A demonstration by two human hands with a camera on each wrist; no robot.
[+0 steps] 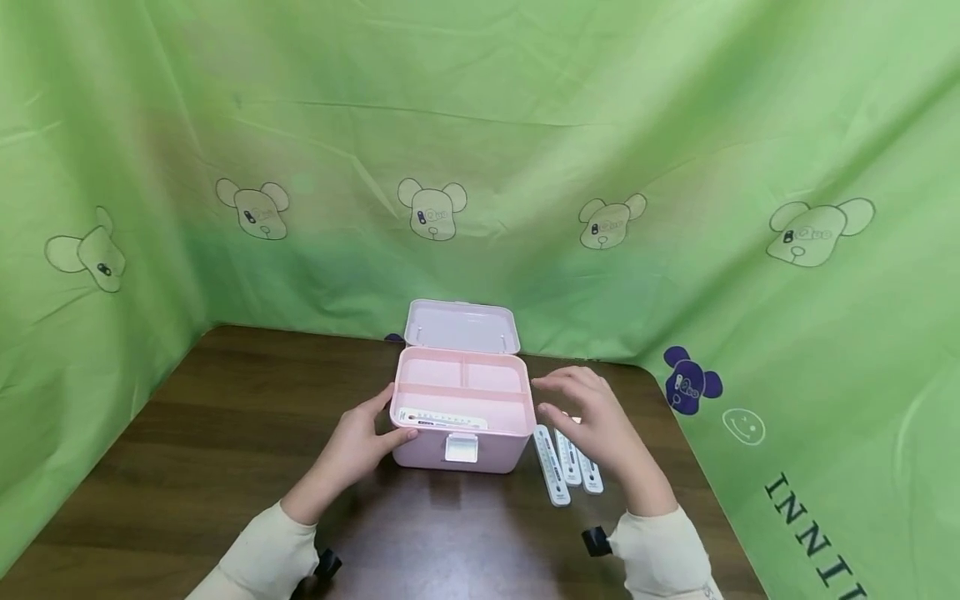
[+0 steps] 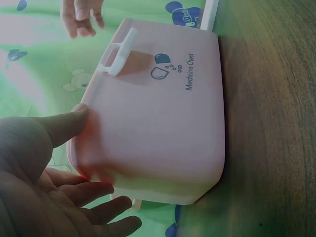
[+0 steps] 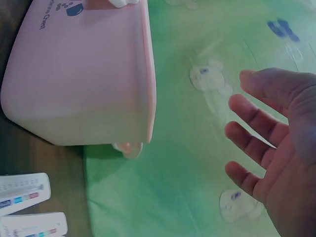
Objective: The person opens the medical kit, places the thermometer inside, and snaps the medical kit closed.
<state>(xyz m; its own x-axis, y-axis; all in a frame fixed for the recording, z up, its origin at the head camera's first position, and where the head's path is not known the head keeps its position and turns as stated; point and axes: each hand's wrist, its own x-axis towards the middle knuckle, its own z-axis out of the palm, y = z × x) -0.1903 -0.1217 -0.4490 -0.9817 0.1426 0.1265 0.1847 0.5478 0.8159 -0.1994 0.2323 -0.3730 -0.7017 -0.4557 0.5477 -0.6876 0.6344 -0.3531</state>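
A pink medicine box (image 1: 461,454) stands on the table with its lid (image 1: 462,327) raised at the back. Inside is a divided tray (image 1: 427,388), and a white strip thermometer (image 1: 442,418) lies along its front compartment. My left hand (image 1: 357,442) holds the box's front left corner, thumb at the front rim and fingers along the side. To the right of the box, my right hand (image 1: 595,417) hovers with relaxed fingers, holding nothing. Under and in front of it, thermometers (image 1: 551,467) lie on the table, partly hidden by the hand in the head view.
The brown wooden table (image 1: 217,467) reaches back to a green cloth (image 1: 517,108) with bear prints, which hangs behind and at both sides. A white latch (image 1: 461,447) sits on the box's front. Each wrist wears a black device, the right one (image 1: 597,542) near the sleeve.
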